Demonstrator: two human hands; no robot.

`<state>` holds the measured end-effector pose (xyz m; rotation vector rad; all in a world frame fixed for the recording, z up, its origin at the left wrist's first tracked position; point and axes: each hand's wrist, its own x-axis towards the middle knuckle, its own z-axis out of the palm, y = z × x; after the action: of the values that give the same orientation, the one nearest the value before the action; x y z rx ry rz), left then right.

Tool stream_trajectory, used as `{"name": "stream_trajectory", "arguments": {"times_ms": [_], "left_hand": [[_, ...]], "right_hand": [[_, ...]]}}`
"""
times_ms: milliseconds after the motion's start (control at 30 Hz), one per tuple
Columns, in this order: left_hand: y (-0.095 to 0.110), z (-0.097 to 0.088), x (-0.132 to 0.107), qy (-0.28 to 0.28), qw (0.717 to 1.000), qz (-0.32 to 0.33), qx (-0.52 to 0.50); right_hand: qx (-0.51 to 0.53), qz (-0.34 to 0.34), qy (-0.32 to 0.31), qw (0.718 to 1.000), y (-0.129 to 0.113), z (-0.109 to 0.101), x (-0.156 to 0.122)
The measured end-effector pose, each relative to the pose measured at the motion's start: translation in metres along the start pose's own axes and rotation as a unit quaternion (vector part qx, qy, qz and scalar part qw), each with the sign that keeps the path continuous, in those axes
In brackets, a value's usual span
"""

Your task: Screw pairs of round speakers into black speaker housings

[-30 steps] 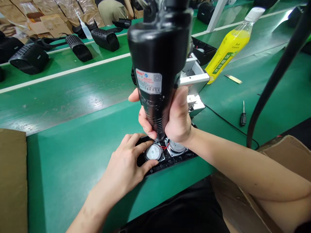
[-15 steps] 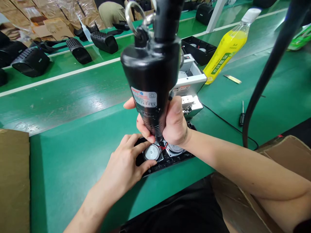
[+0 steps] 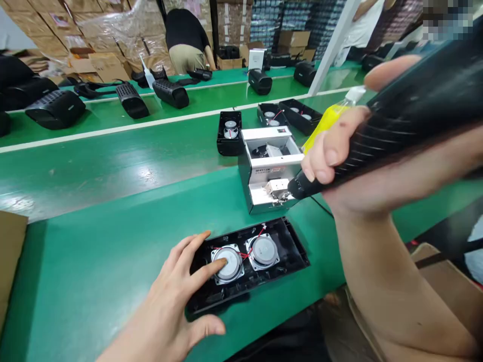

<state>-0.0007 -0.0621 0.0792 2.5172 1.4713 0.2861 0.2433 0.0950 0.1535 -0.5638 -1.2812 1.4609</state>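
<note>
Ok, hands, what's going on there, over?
Left hand open, fingers on speaker panel. Right hand gripping screwdriver, tip at silver box. Yellow bottle behind.

Loads of open green bench [image 3: 94,261] across the lower left, only a cardboard slab [image 3: 11,261] at the far left edge. Centre's tighter: silver feeder box [image 3: 269,168] sits just behind the black panel [image 3: 290,251], and the screwdriver [image 3: 396,125] slants in from the upper right, tip at the box.
</note>
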Motion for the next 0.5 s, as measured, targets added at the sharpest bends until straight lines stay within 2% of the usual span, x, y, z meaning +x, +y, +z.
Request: {"name": "stream_trajectory", "arguments": {"times_ms": [100,167,267,333,400,500], "left_hand": [[0.000,0.011,0.002,0.040,0.999,0.010,0.003],[0.000,0.016,0.007,0.060,0.998,0.024,-0.011],[0.000,0.021,0.012,0.080,0.996,0.033,-0.034],[0.001,0.023,0.013,0.084,0.995,0.026,-0.044],[0.001,0.024,0.013,0.081,0.995,0.024,-0.043],[0.001,0.025,0.011,0.079,0.996,0.026,-0.041]], "right_hand": [[-0.033,-0.032,0.024,0.999,-0.005,-0.017,0.009],[-0.047,-0.080,0.045,0.995,-0.005,-0.028,0.012],[-0.027,-0.233,0.064,0.970,0.000,-0.041,0.014],[-0.007,-0.304,0.036,0.952,0.005,-0.045,0.014],[0.000,-0.307,0.025,0.951,0.008,-0.044,0.012],[-0.020,-0.277,0.096,0.956,0.007,-0.032,0.006]]}}
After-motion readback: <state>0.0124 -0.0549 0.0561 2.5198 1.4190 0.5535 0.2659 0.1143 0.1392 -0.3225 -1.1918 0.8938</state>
